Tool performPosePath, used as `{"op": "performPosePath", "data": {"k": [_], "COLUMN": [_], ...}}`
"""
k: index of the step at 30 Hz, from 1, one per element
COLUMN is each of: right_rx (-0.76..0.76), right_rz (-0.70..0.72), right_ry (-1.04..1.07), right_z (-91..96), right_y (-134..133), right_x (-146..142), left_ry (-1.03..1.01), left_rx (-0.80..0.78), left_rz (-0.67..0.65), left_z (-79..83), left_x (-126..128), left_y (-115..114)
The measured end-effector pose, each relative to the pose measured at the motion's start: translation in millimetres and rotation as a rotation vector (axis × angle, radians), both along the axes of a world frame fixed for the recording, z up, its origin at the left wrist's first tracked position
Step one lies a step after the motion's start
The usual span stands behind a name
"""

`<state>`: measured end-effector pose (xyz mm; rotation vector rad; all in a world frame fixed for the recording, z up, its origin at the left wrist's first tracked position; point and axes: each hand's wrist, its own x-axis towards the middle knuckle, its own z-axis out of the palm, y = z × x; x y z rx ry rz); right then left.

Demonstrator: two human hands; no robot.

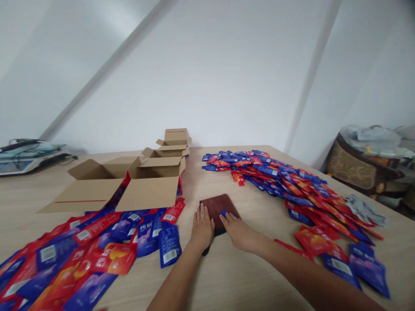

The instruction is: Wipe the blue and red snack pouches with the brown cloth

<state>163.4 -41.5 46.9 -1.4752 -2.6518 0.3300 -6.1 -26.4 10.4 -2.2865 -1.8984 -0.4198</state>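
Observation:
A flat brown pad [223, 203] with a dark edge lies on the table in front of me. My left hand [202, 229] rests flat along its left side, fingers stretched out over the edge. On the pad's right part lies my right hand [240, 231], its fingers extended and pressing down. A small bit of something blue [223, 213] shows at the right fingertips; the rest of it is hidden under the hand. Dark material [206, 249] peeks out below my left hand. Nearest on the left is a blue pouch [170, 245] with a barcode.
Red and blue pouches spread in a heap [74, 259] at front left and a long pile [275, 177] on the right. Open cardboard boxes [149, 190] stand in rows behind the left heap. A scale [29, 160] sits far left. A grey crumpled cloth [365, 209] lies at right.

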Motion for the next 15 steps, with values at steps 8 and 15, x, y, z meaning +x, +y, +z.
{"op": "performPosePath", "data": {"k": [8,15], "right_rx": [0.099,0.213], "right_rz": [-0.215,-0.100], "right_ry": [0.574,0.135], "right_z": [25.0,-30.4], "right_y": [51.9,40.0], "right_x": [6.3,-34.5], "left_ry": [0.005,0.002], "left_rx": [0.006,-0.034], "left_rz": [-0.001,-0.005], "left_z": [-0.1,-2.2], "left_x": [-1.0,-1.4], "left_y": [-0.4,0.6]}}
